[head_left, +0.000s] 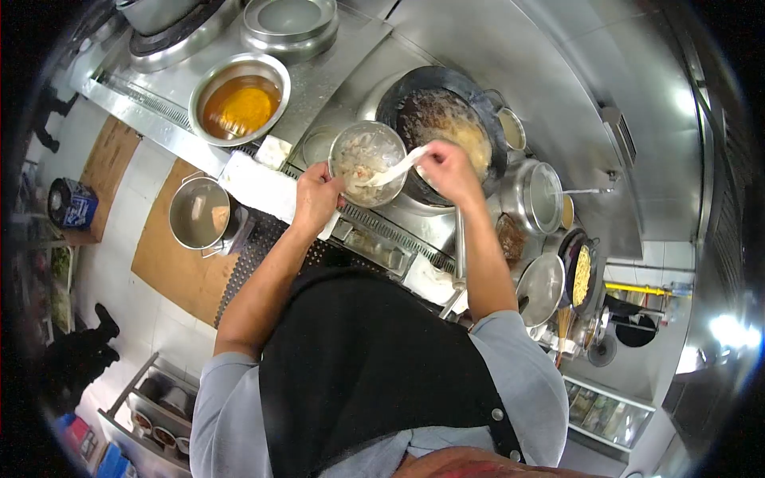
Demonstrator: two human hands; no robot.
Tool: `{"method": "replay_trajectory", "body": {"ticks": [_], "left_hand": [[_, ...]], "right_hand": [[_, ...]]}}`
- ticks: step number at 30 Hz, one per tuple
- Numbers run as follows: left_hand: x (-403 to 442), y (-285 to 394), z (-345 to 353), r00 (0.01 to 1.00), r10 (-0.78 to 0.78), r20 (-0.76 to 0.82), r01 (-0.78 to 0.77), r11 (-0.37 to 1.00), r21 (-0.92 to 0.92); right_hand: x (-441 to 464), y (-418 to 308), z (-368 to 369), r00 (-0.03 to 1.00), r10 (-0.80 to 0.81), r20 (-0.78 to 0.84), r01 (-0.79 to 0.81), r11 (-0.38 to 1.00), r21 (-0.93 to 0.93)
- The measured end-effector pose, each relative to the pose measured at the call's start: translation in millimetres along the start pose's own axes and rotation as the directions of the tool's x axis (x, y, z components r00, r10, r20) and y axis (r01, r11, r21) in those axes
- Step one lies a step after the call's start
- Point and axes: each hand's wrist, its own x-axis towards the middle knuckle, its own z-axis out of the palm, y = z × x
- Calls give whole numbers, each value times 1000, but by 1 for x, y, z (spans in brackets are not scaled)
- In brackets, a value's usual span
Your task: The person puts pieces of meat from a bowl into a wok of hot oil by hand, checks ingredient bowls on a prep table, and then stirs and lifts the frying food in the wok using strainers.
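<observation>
A clear bowl (367, 151) of pale, wet food is held at its lower left rim by my left hand (317, 195), whose fingers are closed on it. My right hand (449, 171) grips a white spoon (396, 170), its scoop end down in the bowl's contents. Just right of the bowl, partly behind my right hand, is a dark wok (496, 111) with bubbling, foamy oil inside. My right forearm passes beside the wok's lower edge.
A steel bowl of amber liquid (241, 99) stands at the upper left, a pot (199, 213) below it. White cloths (259, 187) lie on the counter edge. Lidded pots (532, 195), a strainer (540, 288) and a second pan (582, 273) are at right. Dark-clothed legs show far left.
</observation>
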Motion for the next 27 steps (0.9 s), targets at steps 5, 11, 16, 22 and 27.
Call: {"method": "replay_trajectory", "body": {"ticks": [5, 11, 16, 22, 27], "left_hand": [[11, -24, -4, 993, -102, -53, 95, 987, -126], [4, -44, -14, 978, -178, -112, 153, 967, -203], [-5, -39, -18, 985, -140, -103, 116, 971, -208], [-23, -4, -25, 998, -13, -65, 9, 998, -58], [-33, 9, -15, 959, 275, -61, -275, 961, 11]], "right_hand": [[56, 42, -52, 988, 99, -122, -89, 992, 84], [103, 61, -73, 983, 25, -183, -64, 976, -209], [171, 144, -76, 980, -21, -197, -103, 796, -597], [93, 33, -47, 952, -110, -287, 27, 960, -278], [-33, -59, 76, 976, -48, 213, 158, 827, -539]]}}
